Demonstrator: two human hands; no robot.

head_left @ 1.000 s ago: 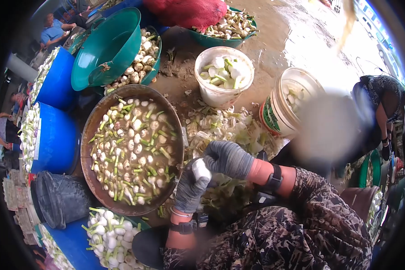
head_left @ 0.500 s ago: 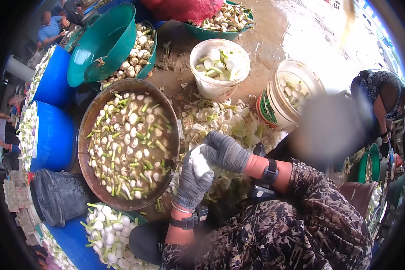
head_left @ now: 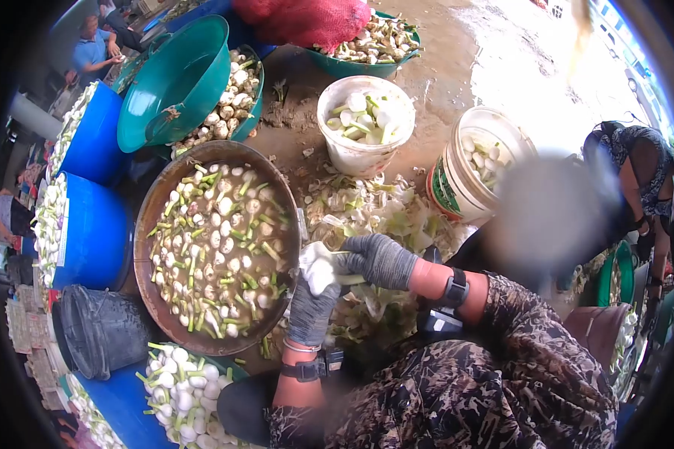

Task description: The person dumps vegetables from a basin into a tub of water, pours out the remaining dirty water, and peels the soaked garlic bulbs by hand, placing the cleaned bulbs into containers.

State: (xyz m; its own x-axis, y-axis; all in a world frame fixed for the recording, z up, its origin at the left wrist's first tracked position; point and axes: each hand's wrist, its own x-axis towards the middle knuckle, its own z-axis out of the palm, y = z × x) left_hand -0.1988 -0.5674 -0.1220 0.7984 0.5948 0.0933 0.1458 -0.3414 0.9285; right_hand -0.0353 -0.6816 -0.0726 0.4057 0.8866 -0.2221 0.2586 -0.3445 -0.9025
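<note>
My left hand [head_left: 312,313], in a grey glove, is wrapped round a white garlic bulb [head_left: 320,271] above the layer of peelings. A pale green stem [head_left: 352,280] extends from the bulb toward the right. Just beside it is my right hand [head_left: 379,260], also gloved, its fingers closed at the bulb's stem side. What those fingers pinch is too small to make out. Left of my hands stands a wide brown-rimmed tub [head_left: 144,254] of murky water, with many garlic bulbs floating in it. Loose peelings [head_left: 374,206] cover the ground beyond my hands.
Ahead are a white bucket [head_left: 359,159] and a tilted white bucket [head_left: 445,176], both holding garlic. Green basins [head_left: 168,82], blue tubs [head_left: 93,232] and a black bucket [head_left: 105,329] line the left. Peeled garlic [head_left: 183,389] is heaped at lower left. Another person [head_left: 636,161] bends at right.
My right hand has drawn slightly right, off the bulb, exposing more of the bulb and its stem. My left hand still holds the garlic. The whole view has shifted slightly downward.
</note>
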